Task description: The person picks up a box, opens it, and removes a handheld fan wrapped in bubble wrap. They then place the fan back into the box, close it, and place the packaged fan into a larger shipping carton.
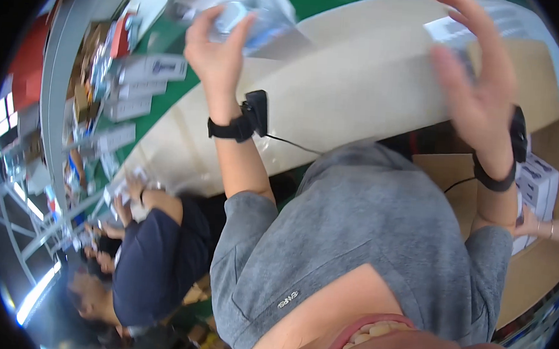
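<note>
At the far side of the pale table (362, 83), my left hand (218, 52) is raised, thumb and fingers curved around a pale, round, blurred item (231, 18). That item lies against a clear plastic package (273, 14) with blue inside; whether it is part of the package I cannot tell. My right hand (480, 91) is up over the table's right part, its fingers spread and nothing visible in them. Motion blurs its thumb. Beyond that hand is a white printed package or sheet (442, 29), partly covered by the hand.
An open cardboard box (541, 82) stands at the right. White printed boxes (540, 177) sit below it, touched by another person's hand (528, 225). More white boxes (151, 67) line the left side, where a co-worker in dark clothing (152, 263) is at work.
</note>
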A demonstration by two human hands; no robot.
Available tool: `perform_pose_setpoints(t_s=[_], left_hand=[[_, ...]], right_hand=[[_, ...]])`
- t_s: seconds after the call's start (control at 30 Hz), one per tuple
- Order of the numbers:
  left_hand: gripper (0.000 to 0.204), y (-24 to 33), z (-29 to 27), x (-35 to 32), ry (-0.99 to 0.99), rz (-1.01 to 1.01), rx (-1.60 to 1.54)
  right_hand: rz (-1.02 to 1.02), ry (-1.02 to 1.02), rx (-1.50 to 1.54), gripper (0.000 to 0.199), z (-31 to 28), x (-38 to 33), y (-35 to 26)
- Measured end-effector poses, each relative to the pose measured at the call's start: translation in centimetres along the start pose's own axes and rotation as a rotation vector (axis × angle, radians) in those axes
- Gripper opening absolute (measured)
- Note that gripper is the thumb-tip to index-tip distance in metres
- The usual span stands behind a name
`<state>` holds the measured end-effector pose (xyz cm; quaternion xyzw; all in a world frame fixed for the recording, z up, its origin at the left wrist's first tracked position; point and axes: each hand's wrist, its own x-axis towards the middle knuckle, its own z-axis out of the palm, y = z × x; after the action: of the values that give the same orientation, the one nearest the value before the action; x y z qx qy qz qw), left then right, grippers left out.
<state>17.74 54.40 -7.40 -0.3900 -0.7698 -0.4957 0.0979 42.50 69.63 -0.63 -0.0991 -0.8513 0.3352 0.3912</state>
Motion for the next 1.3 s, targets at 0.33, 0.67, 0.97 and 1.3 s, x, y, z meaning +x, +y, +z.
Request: perform_pose_setpoints(t_s=[0.33, 0.67, 0.97, 1.3], left_hand=[[0.046, -14.6, 9.0, 8.6, -0.008, 0.096, 0.739], [0.043, -2.9, 8.1, 7.7, -0.017, 0.563, 0.717], [0.021, 16.3, 13.4, -7.6, -1.216, 0.438, -0.430], [0.086, 20.2, 15.7, -11.3, -1.221, 0.229, -0.880]], right_hand=[[0.449, 0.734, -0.417, 0.028, -17.8, -14.7, -3.4], [0.980, -0.353, -0.862, 0.040, -22.7, -28.8, 7.6], [0.845, -0.360, -1.084, 0.065, -19.4, -28.3, 19.1], [0.661, 0.164, 0.079, 0.070, -20.4, -22.7, 0.5]])
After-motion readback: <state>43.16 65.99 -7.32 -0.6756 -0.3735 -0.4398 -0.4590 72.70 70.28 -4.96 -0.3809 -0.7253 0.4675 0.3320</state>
